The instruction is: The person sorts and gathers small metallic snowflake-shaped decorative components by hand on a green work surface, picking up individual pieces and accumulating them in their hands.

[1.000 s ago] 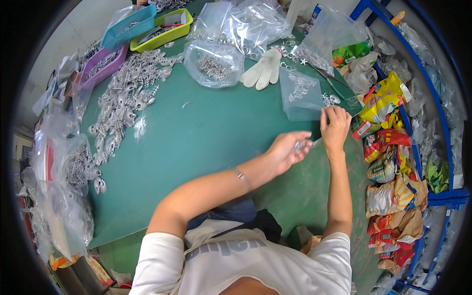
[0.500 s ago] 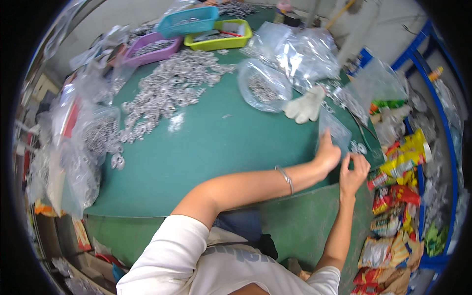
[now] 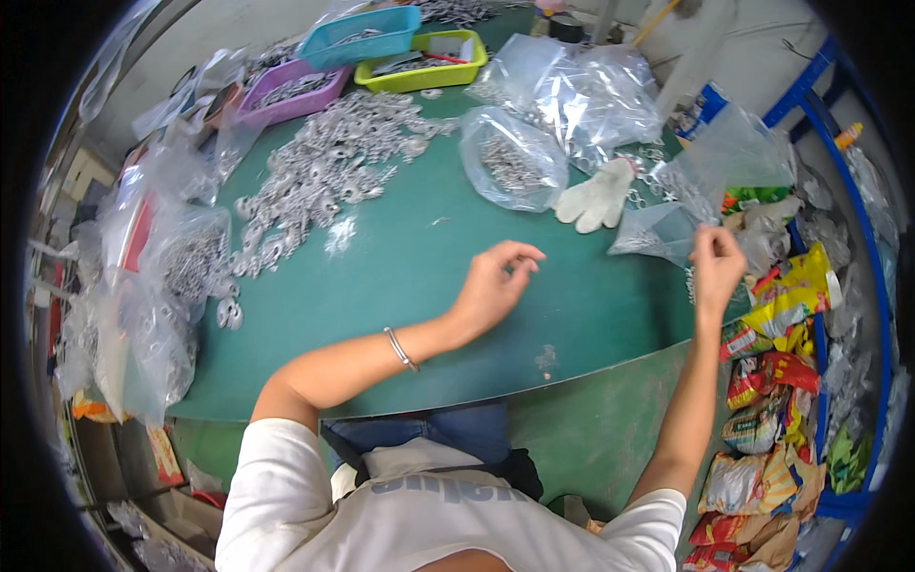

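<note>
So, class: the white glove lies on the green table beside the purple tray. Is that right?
Not quite. The head view shows the white glove on the green table, but beside a clear bag of metal parts; the purple tray sits far off.

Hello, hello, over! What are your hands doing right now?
Left hand empty, fingers curled, over green table. Right hand pinching edge of small clear bag. White glove lies beside that bag. Over.

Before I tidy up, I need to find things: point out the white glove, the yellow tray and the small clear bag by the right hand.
white glove [image 3: 596, 198], head view, on its palm.
yellow tray [image 3: 419, 76], head view, on its near wall.
small clear bag [image 3: 658, 234], head view, on its middle, beside the right hand [image 3: 717, 262].
</note>
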`<state>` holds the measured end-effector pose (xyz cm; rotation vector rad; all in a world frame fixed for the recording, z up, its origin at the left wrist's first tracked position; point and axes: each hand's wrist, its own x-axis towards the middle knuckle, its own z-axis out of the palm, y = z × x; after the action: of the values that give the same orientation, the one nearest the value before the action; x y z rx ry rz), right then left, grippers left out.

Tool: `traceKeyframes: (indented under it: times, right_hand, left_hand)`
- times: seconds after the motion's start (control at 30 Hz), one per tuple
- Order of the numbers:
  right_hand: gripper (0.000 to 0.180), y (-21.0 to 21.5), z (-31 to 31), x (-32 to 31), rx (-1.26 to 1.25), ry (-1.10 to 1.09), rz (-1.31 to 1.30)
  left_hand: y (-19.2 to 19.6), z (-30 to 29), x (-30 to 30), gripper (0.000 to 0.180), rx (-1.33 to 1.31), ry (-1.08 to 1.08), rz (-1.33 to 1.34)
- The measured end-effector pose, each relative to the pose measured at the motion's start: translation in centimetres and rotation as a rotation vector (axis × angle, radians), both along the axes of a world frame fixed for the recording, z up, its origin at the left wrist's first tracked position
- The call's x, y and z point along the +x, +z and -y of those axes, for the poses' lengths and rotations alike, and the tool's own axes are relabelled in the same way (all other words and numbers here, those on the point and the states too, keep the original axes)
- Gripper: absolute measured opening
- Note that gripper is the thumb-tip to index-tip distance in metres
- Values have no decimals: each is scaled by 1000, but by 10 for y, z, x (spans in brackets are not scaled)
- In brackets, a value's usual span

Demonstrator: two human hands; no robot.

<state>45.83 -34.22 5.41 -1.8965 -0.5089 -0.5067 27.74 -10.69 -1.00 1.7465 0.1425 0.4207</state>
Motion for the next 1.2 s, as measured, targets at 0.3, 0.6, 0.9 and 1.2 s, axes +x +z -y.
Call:
traceKeyframes:
  times: [0.3,0.6,0.9,1.2]
  right_hand:
    - [14,-10,-16,-52,-143,152,-177]
    - [4,20,-56,-123,-312,139,215]
    - [8,18,-93,-149,-292,394,249]
    - [7,-7,-121,-162,-400,752,113]
  left_hand:
    - [-35,-111,-11,26,662,454,-219]
    - [-46,-122,6,17,618,388,-81]
    - [-34,-140,6,10,256,316,-34]
    - [62,-325,21,31,-721,567,134]
